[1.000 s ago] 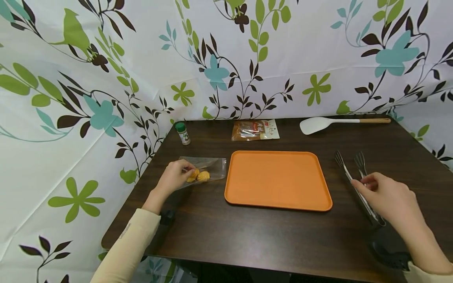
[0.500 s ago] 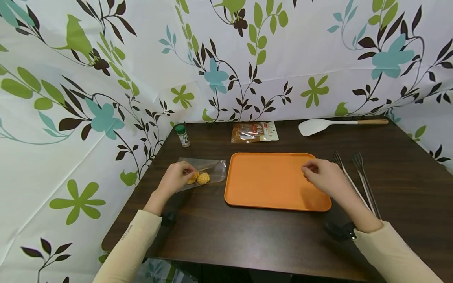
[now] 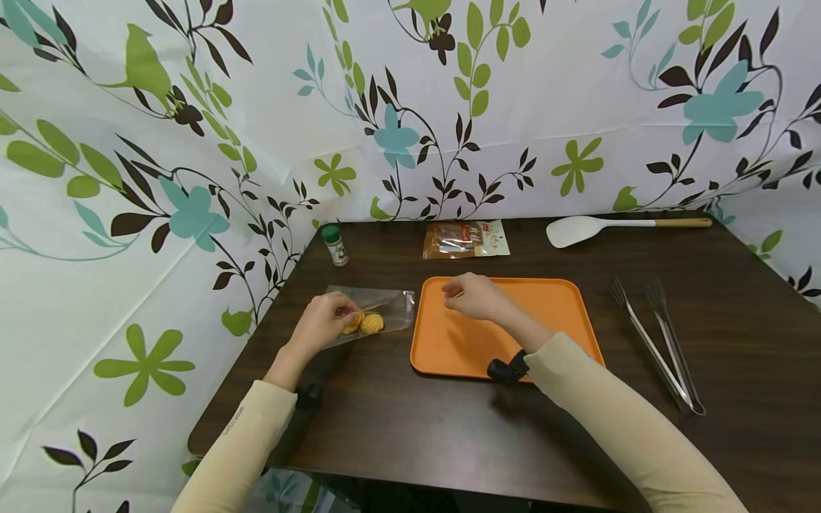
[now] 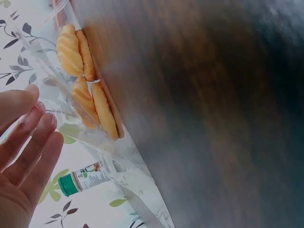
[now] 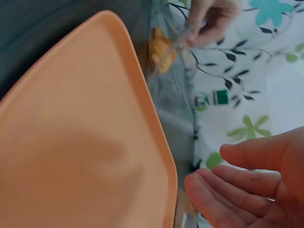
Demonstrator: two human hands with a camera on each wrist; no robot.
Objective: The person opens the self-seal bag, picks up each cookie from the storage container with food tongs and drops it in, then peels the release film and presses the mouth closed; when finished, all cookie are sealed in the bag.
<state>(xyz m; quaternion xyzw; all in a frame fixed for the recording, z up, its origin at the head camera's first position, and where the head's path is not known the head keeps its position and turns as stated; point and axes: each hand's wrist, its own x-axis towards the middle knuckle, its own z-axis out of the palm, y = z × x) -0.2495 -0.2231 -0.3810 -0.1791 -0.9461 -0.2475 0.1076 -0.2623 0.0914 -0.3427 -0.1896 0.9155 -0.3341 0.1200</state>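
Note:
On the table's left side lies a clear zip bag (image 3: 399, 308) with several ridged yellow cookies (image 3: 372, 324) inside. My left hand (image 3: 323, 320) pinches the bag's film between thumb and fingertips; the left wrist view shows the lifted film at the fingertips, with the cookies (image 4: 83, 78) standing in pairs below. My right hand (image 3: 477, 296) is over the orange tray (image 3: 551, 320), near its left end, holding nothing. In the right wrist view, the thumb of the right hand (image 5: 251, 180) stands apart from loosely bent fingers, with the bag and left hand beyond the tray's rim.
Metal tongs (image 3: 667, 342) lie right of the tray. Along the back edge are a green-capped shaker bottle (image 3: 336, 247), a brown-and-white food packet (image 3: 465, 239) and a white spatula (image 3: 574, 231) with a wooden handle. Patterned cloth hangs behind the table.
My right hand has left the tongs, which now lie on the table, and moved left across the tray toward the bag. The left hand has stayed at the bag.

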